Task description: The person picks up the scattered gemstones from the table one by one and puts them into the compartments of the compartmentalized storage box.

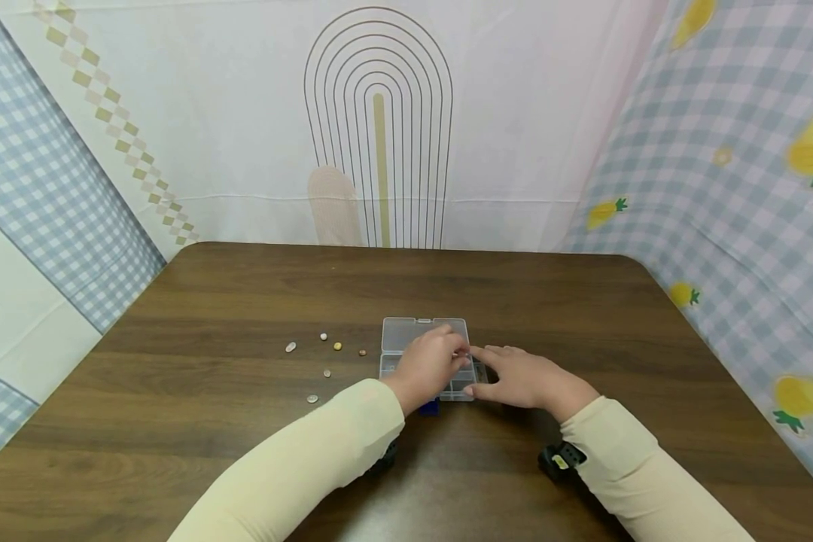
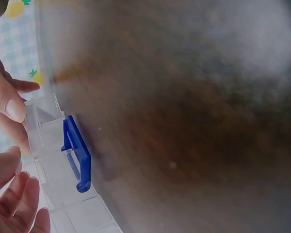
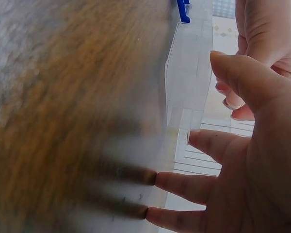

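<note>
A clear plastic compartment box [image 1: 461, 386] lies on the table, its lid [image 1: 402, 334] swung back away from me. On its near side is a blue latch [image 2: 82, 155]. My left hand [image 1: 425, 366] is over the box with its fingers bent inward above the compartments. Thumb and forefinger come close together, and I cannot tell whether something small is between them. The right hand [image 1: 525, 378] steadies the box's right end, fingers spread and fairly straight. Its thumb touches the rim [image 3: 212, 60], the forefinger reaches the end wall, and other fingertips rest on the table.
Several small button-like pieces lie scattered left of the box, among them a yellow one [image 1: 337, 346], a white one [image 1: 323, 336] and a grey oval one [image 1: 312, 399]. The brown wooden table [image 1: 176, 452] ends at a patterned cloth [image 1: 515, 113] behind.
</note>
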`<state>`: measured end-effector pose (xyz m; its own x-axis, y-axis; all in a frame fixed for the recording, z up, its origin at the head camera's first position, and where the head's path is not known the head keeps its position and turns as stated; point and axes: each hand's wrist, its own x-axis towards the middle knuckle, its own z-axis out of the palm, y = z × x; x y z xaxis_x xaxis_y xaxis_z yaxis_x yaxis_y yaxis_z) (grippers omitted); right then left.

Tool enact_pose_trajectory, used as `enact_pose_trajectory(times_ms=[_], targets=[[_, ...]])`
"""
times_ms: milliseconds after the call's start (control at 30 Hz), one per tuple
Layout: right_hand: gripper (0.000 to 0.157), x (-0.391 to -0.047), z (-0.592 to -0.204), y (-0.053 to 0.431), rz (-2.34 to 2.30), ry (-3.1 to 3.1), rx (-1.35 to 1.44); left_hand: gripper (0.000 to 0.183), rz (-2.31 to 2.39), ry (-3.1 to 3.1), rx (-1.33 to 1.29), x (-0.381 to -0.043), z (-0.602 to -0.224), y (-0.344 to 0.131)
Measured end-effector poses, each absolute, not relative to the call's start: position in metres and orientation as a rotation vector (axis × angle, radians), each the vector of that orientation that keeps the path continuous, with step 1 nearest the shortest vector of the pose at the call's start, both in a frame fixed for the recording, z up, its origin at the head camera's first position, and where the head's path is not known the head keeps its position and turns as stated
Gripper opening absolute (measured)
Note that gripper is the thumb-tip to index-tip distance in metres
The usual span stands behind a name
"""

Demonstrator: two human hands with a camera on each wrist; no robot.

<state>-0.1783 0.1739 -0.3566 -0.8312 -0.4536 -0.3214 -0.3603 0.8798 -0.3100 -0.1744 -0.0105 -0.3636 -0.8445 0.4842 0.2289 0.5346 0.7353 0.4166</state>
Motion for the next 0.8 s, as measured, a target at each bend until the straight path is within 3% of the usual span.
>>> enact_pose_trajectory(times_ms=[233, 533, 800], targets=[[0.084, -0.178, -0.357, 0.174, -0.33, 2.651, -0.589, 0.015, -0.691, -2.816, -0.835, -0.176, -0.365, -0.009], [0.083, -0.179, -0.357, 0.173, -0.33, 2.64, -0.582, 0.032, -0.661, -2.872, -0.833, -0.175, -0.361, -0.012], [0.08, -0.179, -0.357, 0.173, -0.319, 2.667, -0.602, 0.039, -0.876, -2.827, -0.796, -0.178, -0.348, -0.024]])
